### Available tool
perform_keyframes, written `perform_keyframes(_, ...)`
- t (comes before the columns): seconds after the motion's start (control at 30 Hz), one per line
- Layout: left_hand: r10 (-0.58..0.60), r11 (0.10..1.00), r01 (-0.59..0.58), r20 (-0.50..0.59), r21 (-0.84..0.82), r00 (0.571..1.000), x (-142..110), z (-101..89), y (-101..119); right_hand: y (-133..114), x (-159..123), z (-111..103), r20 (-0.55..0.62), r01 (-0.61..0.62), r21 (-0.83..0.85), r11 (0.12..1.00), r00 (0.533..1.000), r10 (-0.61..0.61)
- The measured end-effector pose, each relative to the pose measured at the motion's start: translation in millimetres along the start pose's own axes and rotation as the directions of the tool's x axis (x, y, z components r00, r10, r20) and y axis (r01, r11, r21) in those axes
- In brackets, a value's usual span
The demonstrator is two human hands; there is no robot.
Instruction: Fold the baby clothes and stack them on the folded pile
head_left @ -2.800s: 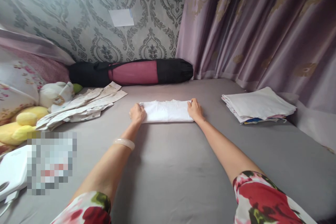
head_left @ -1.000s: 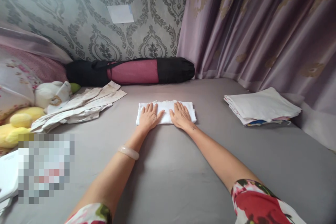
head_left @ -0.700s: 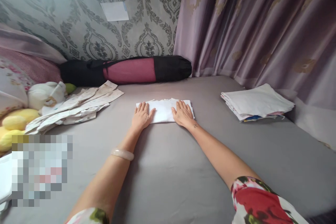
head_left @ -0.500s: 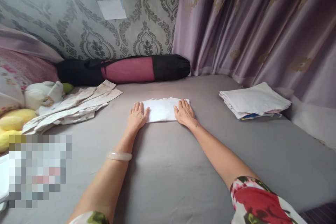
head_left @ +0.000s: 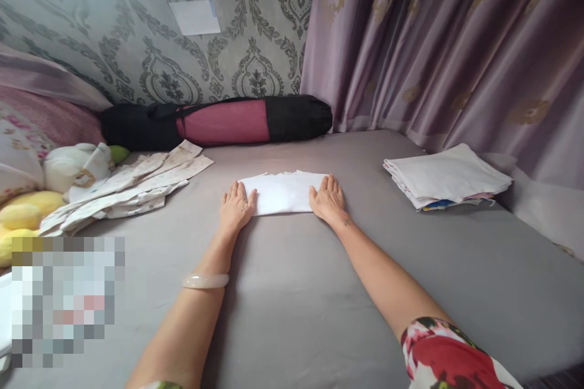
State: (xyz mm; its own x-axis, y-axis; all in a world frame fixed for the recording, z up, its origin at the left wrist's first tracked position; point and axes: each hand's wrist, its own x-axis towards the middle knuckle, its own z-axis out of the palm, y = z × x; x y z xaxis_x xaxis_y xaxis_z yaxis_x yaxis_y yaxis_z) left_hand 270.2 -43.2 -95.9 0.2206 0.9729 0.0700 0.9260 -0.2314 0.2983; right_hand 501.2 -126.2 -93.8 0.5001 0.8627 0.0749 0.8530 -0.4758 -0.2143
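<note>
A folded white cloth garment (head_left: 283,193) lies flat on the grey bed sheet (head_left: 292,292), its far edge slightly uneven. My left hand (head_left: 238,206) rests on its left end, fingers stretched out and pointing away from me. On the right end lies my right hand (head_left: 329,197), also flat with its fingers extended. Both palms face down, and parts of the garment's two ends are hidden under them. A pale bangle (head_left: 205,281) circles my left wrist.
To the right sits a stack of folded clothes (head_left: 449,176). Patterned light garments (head_left: 132,185) lie at left beside plush toys (head_left: 75,167). A long black and maroon bag (head_left: 223,121) lies along the wall. Purple curtains (head_left: 410,42) hang at right; the lower left is pixelated.
My hands have slid slightly apart, the left one to the left and the right one to the right, showing more of the white garment between them.
</note>
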Motion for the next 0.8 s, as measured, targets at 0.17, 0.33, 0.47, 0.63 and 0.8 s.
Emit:
perform_keyframes(0.17,-0.008,1.000,0.008,0.015,0.030,1.000,1,-0.1,0,-2,-1,-2,0.001,0.000,-0.016,1.000,1.000,0.000)
perform_keyframes(0.33,0.000,1.000,0.000,-0.033,0.028,0.999,-1,-1.7,3,-1,-1,-5,-0.004,0.023,-0.033,0.999,1.000,-0.023)
perform_keyframes(0.47,0.089,0.993,-0.069,-0.220,0.094,0.971,-6,-5.0,13,-5,-1,-10,-0.066,0.146,-0.037,0.989,0.987,-0.149)
perform_keyframes(0.63,0.196,0.973,-0.173,-0.152,0.149,0.969,-6,-0.5,22,-10,-2,-11,-0.010,0.217,-0.014,0.976,0.976,-0.217)
perform_keyframes(0.8,0.156,0.978,-0.153,-0.011,0.141,0.988,0,6.7,19,-8,-1,-8,0.102,0.172,0.009,0.985,0.980,-0.172)
